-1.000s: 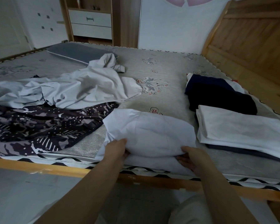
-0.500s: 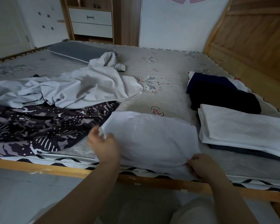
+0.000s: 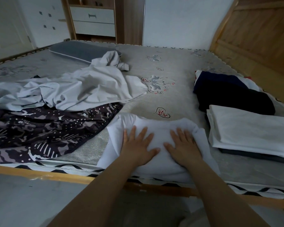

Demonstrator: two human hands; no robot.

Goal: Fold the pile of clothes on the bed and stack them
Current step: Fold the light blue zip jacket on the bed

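Pressed flat with 2 spread-fingered palms, left hand [image 3: 137,145] and right hand [image 3: 184,145], atop folded white garment [image 3: 156,128] at mattress [image 3: 179,95] near edge, probably to set creases before stacking on white-topped stack [image 3: 252,133] alongside.

Dim, flat indoor light, soft shadows in cloth folds, no glare, wide-angle bending at the edges, slightly soft, grainy detail

Two bare forearms, without sleeves, watch or rings, ending in the left hand [image 3: 138,147] and the right hand [image 3: 184,147], each with short unpainted nails on its fingers [image 3: 143,133]; pale light-coloured clothing shows at the lower edge.
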